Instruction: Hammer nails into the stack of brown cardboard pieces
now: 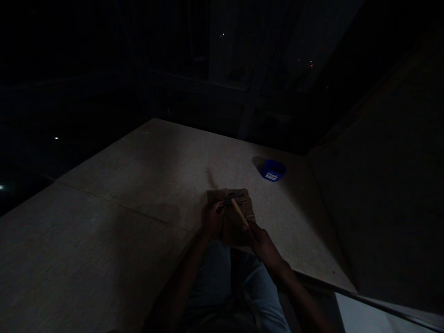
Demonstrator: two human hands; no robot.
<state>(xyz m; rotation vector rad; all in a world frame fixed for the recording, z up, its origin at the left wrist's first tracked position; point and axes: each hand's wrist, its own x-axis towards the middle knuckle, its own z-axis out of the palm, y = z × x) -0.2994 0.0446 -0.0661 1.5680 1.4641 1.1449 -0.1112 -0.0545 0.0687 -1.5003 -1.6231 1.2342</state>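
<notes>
My right hand [262, 243] is wrapped round the wooden handle of a hammer [239, 212]. Its dark head lies over a flat brown block [236, 235] at the front edge of the stone-like top. Ridges or cut marks show along the block's right side. On the block's left part, close to the hammer head, rests my left hand [212, 218] with its fingers drawn together. Whatever those fingers pinch is too dark to make out.
A blue plastic cup [273, 171] with a white label stands behind and right of the block. The pale worktop [156, 166] has a seam on the left. A wall [388, 185] rises at the right, and dark window panes lie beyond the back edge.
</notes>
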